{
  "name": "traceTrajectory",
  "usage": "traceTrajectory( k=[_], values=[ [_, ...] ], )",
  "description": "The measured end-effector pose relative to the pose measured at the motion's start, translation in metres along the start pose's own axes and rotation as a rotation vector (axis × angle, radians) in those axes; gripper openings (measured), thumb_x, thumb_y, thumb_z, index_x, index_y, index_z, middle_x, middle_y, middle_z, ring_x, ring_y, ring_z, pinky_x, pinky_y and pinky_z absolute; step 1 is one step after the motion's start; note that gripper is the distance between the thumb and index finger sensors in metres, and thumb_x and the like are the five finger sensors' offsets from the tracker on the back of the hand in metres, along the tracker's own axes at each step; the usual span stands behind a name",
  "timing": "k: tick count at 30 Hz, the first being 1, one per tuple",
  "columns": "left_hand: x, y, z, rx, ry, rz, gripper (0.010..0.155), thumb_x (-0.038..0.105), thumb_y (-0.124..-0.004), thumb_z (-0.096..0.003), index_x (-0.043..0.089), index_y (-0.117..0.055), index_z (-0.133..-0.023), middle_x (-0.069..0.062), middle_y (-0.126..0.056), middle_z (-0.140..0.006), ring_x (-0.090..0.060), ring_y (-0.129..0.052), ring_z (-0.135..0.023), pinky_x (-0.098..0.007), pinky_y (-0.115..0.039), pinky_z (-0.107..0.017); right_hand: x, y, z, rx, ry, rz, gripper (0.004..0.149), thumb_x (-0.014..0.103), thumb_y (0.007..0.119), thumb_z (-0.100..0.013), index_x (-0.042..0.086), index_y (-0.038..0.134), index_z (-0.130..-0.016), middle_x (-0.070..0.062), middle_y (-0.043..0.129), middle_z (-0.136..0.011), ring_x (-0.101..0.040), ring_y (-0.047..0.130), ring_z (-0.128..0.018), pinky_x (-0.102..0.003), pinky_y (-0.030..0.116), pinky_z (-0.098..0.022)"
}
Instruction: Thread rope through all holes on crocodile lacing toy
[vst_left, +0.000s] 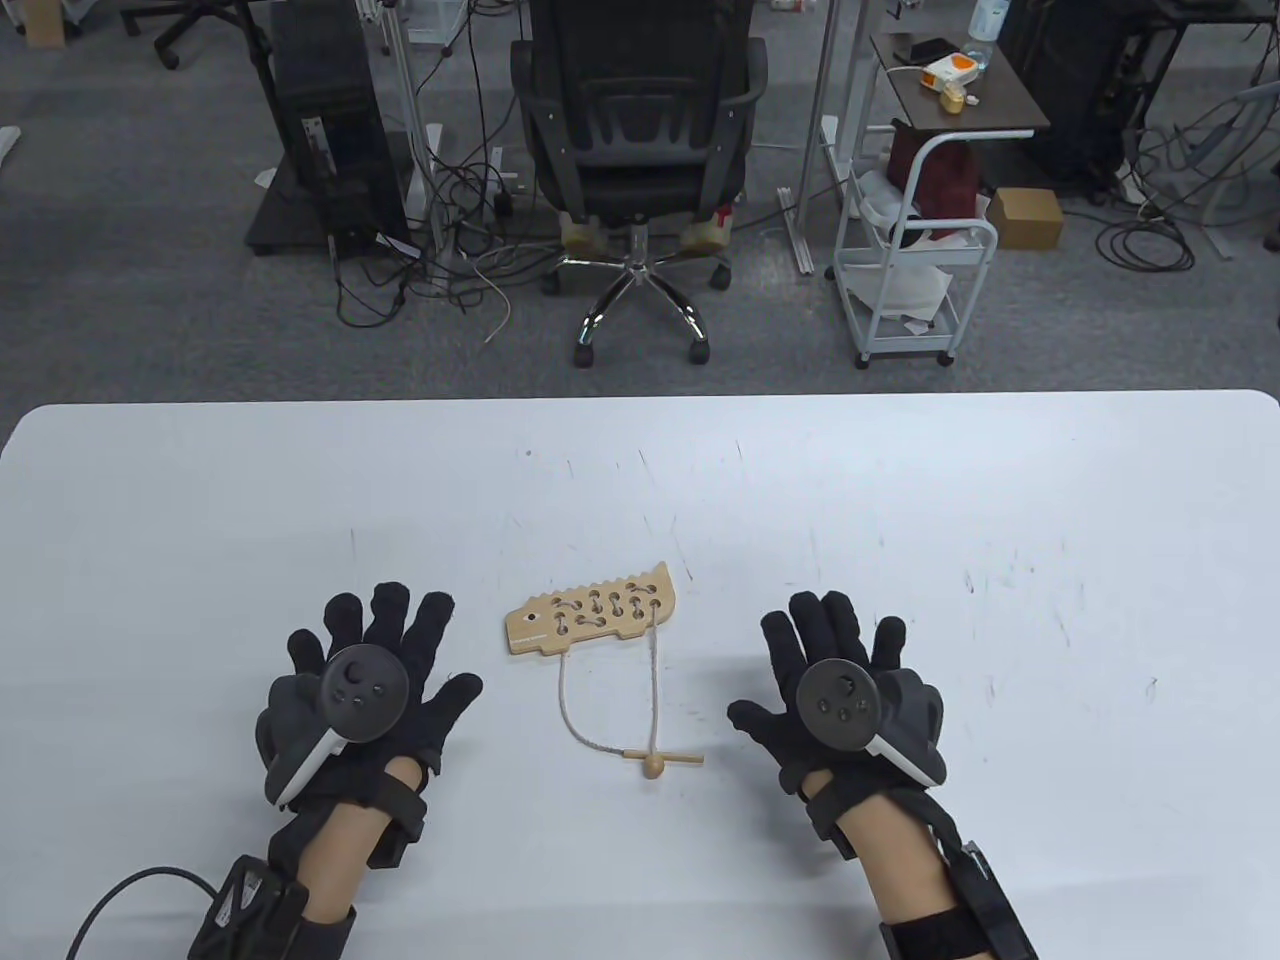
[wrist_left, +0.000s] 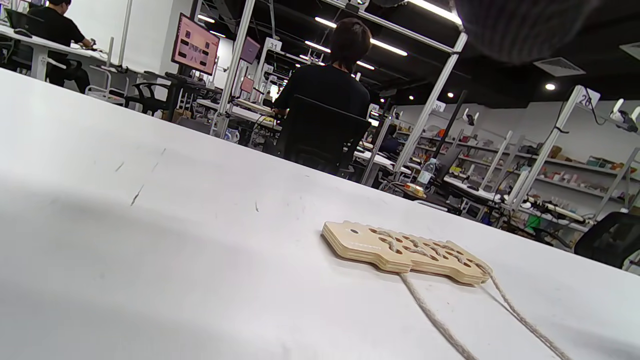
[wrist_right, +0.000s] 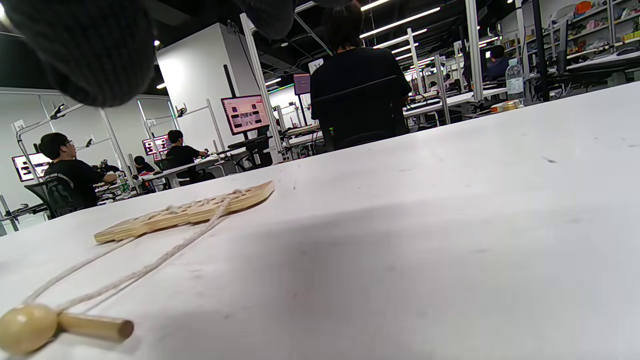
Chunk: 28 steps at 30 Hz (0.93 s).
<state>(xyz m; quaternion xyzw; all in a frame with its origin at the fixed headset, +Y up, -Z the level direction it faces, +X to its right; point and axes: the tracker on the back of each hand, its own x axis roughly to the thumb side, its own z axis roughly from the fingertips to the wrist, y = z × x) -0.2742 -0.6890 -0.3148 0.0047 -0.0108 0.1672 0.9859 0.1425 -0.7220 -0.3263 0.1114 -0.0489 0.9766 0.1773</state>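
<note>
White tabletop carries everything; the left hand and right hand lie flat on it, fingers spread, holding nothing. Between them, slightly ahead of the fingertips, lies the wooden crocodile, its long axis running across from hand to hand, eyed head toward the left hand, tail toward the right; rope already weaves through its holes, so the lacing looks finished or nearly so. Next comes checking for an unthreaded hole, then picking up the wooden needle, nearer the wrists.
</note>
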Motion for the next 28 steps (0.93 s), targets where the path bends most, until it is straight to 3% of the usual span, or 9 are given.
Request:
traceTrajectory(
  k=[9, 22, 28],
  values=[
    [-0.017, -0.011, 0.001, 0.000, 0.029, 0.031, 0.080, 0.067, -0.072, -0.0419, 0.052, -0.034, -0.111, 0.006, -0.024, -0.122, -0.040, -0.013, -0.114, -0.066, -0.006, -0.074, 0.001, 0.001, -0.001, 0.007, -0.001, 0.009, 0.088, 0.059, 0.083, -0.043, 0.019, 0.040, -0.109, -0.013, 0.023, -0.117, -0.042, 0.009, -0.104, -0.066, -0.004, -0.058],
    [-0.021, -0.008, 0.009, 0.030, 0.030, 0.059, 0.080, 0.066, -0.072, -0.0420, 0.052, -0.034, -0.111, 0.005, -0.026, -0.123, -0.040, -0.014, -0.114, -0.066, -0.007, -0.074, 0.002, 0.006, -0.002, 0.029, -0.005, 0.038, 0.088, 0.059, 0.082, -0.043, 0.018, 0.040, -0.109, -0.014, 0.023, -0.117, -0.043, 0.010, -0.104, -0.066, -0.003, -0.058],
    [-0.019, -0.017, 0.005, -0.020, 0.024, 0.044, 0.080, 0.066, -0.072, -0.0422, 0.052, -0.033, -0.111, 0.005, -0.025, -0.123, -0.040, -0.014, -0.114, -0.066, -0.007, -0.074, 0.002, 0.009, -0.003, 0.054, -0.002, 0.036, 0.088, 0.059, 0.082, -0.044, 0.018, 0.040, -0.109, -0.014, 0.023, -0.117, -0.042, 0.009, -0.104, -0.066, -0.003, -0.058]
  ],
)
